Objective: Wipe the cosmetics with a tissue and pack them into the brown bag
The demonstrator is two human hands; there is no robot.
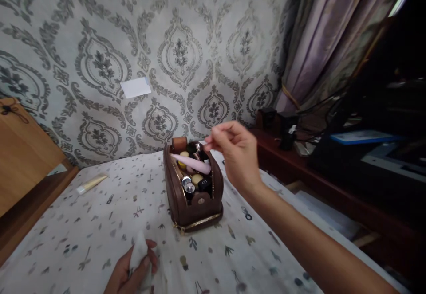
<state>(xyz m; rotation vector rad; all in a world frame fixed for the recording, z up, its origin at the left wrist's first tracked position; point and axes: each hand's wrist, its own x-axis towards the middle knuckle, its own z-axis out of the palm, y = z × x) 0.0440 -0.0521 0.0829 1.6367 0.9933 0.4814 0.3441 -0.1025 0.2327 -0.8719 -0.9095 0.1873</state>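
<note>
A brown cosmetic bag (195,212) stands unzipped on the patterned white cloth (133,192). Inside it lie a pink tube (193,163), a black box-shaped item (204,183), round silver caps (189,188) and several other small items. My left hand (133,263), low in the view and in front of the bag, is wrapped round a white tissue-like piece (139,248). Just above the bag's right rim is my right hand (233,147), its fingers bent and the thumb near the index finger. Whether anything small sits between those fingertips is too blurred to tell.
A cream tube (92,183) lies on the cloth at the left, near a wooden board (29,152). Behind the bag rises the patterned wall (179,63). To the right are a dark red shelf (276,152) with cables and a purple curtain (316,41).
</note>
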